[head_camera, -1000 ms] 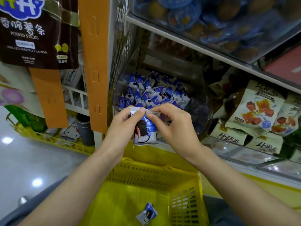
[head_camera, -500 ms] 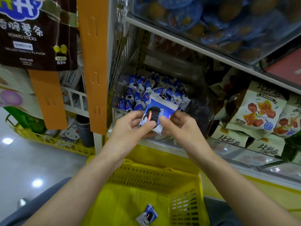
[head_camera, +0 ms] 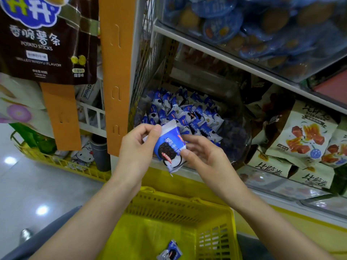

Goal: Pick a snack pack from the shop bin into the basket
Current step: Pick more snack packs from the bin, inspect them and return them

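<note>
A blue and white cookie snack pack is held upright between both hands, just in front of the clear shop bin full of the same packs. My left hand pinches the pack's top left edge. My right hand grips its right side with the thumb on the front. Below them stands the yellow basket, with one matching pack lying on its floor.
An orange hanging strip and a wire side panel border the bin on the left. Beige snack bags fill the shelf to the right. A shelf of blue cups overhangs above. Another yellow crate sits on the floor at left.
The pack was turned between both hands, first tilted flat with its front up, now upright again with its printed front facing me. Both hands stayed in front of the bin.
</note>
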A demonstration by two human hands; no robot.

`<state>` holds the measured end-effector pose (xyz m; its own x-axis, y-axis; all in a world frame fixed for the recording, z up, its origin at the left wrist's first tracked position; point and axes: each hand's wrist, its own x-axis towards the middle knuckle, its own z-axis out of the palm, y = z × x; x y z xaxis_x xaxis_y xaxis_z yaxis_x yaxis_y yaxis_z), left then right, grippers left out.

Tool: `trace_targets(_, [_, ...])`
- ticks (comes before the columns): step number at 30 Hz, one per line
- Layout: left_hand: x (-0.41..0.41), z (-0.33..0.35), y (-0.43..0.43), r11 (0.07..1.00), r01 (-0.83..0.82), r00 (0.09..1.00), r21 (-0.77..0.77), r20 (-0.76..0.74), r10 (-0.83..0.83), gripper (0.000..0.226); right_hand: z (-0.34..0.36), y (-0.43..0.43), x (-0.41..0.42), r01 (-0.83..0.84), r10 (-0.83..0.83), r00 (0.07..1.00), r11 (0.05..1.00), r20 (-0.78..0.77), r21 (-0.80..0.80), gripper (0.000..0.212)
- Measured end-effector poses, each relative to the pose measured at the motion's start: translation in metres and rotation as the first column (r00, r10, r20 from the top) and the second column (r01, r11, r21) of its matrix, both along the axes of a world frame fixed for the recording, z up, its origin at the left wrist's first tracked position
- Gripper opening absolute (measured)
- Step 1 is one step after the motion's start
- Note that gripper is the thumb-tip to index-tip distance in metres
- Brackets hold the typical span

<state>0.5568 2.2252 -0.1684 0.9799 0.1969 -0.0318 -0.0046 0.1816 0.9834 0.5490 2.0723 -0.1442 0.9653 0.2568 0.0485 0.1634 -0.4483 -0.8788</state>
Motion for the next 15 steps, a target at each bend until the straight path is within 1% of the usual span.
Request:
trace_targets(2, [0.001, -0.001, 0.0, 0.999, -0.048, 0.998, -0.026, -0.035, 0.047, 0.025, 0.002, 0.002, 0.0, -0.015, 0.016, 1.0, 0.999, -0.014, 0.034, 0.017])
trace_targets(4, [0.001, -0.002, 0.001, 0.995, -0.073, 0.995, -0.074, -0.077, 0.068, 0.027, 0.004, 0.003, 0.003, -0.016, 0.023, 0.999, 0.992, -0.048, 0.123, 0.019])
trace_targets(8, [0.0, 0.0, 0.003, 0.958, -0.098, 0.987, -0.269, -0.151, 0.059, 0.028, 0.009, 0.003, 0.013, 0.048, -0.034, 0.998, 0.967, -0.058, 0.252, 0.018])
trace_targets(10, [0.0, 0.002, 0.006, 0.927, -0.046, 0.99, -0.372, -0.143, -0.008, 0.026, 0.01, 0.006, 0.017, 0.07, -0.062, 0.997, 0.957, -0.034, 0.283, 0.017])
trace_targets(12, [0.001, 0.005, 0.009, 0.873, 0.07, 0.987, -0.482, -0.095, -0.132, 0.027, 0.008, 0.009, 0.021, 0.113, -0.111, 0.993, 0.935, -0.025, 0.336, 0.017])
trace_targets(13, [0.001, 0.007, 0.01, 0.858, 0.115, 0.981, -0.501, -0.08, -0.178, 0.03, 0.007, 0.012, 0.024, 0.121, -0.117, 0.993, 0.927, -0.031, 0.354, 0.017])
trace_targets(14, [0.001, 0.009, 0.01, 0.866, 0.139, 0.976, -0.48, -0.082, -0.202, 0.033, 0.006, 0.014, 0.027, 0.107, -0.099, 0.994, 0.932, -0.043, 0.345, 0.018])
trace_targets(15, [0.001, 0.01, 0.009, 0.895, 0.143, 0.975, -0.422, -0.096, -0.201, 0.034, 0.004, 0.016, 0.029, 0.076, -0.061, 0.996, 0.948, -0.059, 0.309, 0.017])
